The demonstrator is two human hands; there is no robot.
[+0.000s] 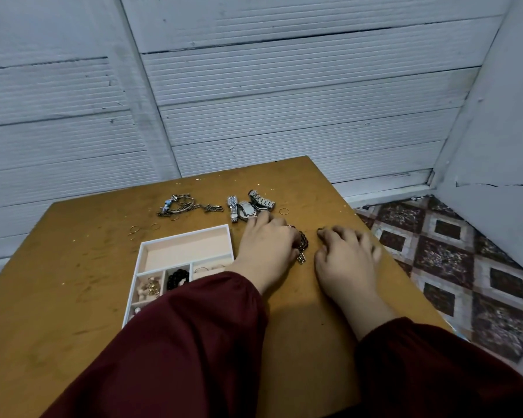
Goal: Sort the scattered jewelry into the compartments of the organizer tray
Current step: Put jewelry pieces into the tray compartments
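Reaching past the tray [139, 260], we lay our left hand [266, 241] on a dark chain [303, 244], fingers curled over it but not visibly clamped. It runs lengthwise between both hands; the right hand [346, 251] rests just beside, holding nothing.

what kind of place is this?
Probably a room corner in a home, not a workshop: a worn wooden table pushed against white ribbed wall panels, patterned floor tiles to the right, and personal jewelry such as watches on the table.
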